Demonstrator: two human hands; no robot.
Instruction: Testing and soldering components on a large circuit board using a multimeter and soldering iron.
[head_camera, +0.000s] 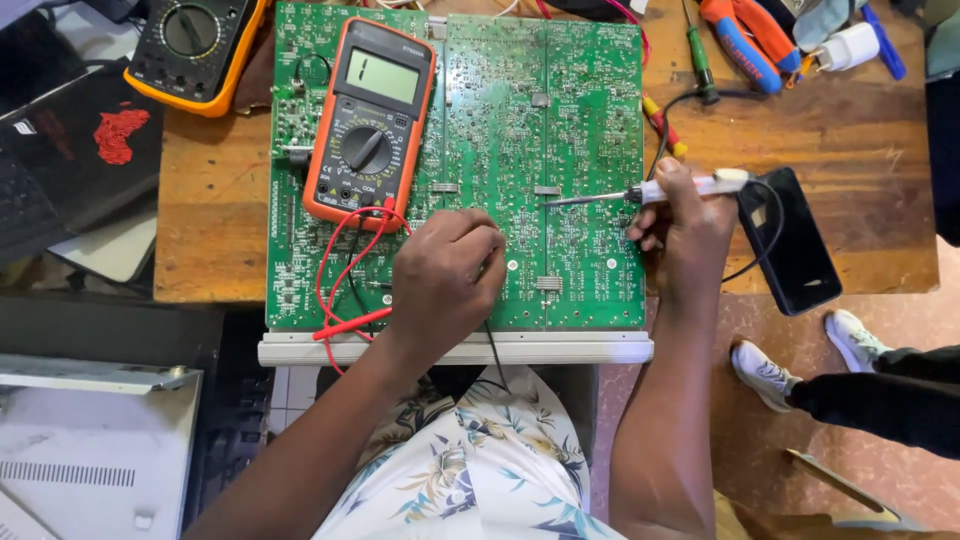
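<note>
The fingers of the left hand are curled and pressed together, tips down on the big green circuit board. They seem to pinch a thin black probe lead that runs back toward the person's lap, though the tip itself is hidden under the knuckles. The right hand has its fingers closed round a pale-handled soldering iron, pinching it like a pen, with the metal tip lying nearly flat and pointing left over the middle of the board.

The board lies flat on the wooden tabletop, solder side up, its near edge on a white rail. An orange multimeter sits on the board's upper left, its red leads looping down beside the left hand. A 2nd meter, black and yellow, rests at the tabletop's far left corner. A dark phone lies just right of the iron hand, and screwdrivers lie at the far edge. Another person's white shoes show on the floor at the right.

I judge this a probing-and-touch-up step: a point held under the left hand, the iron poised. The next move calls for a steady, small descent of the tip onto 1 joint without bridging its neighbours.
</note>
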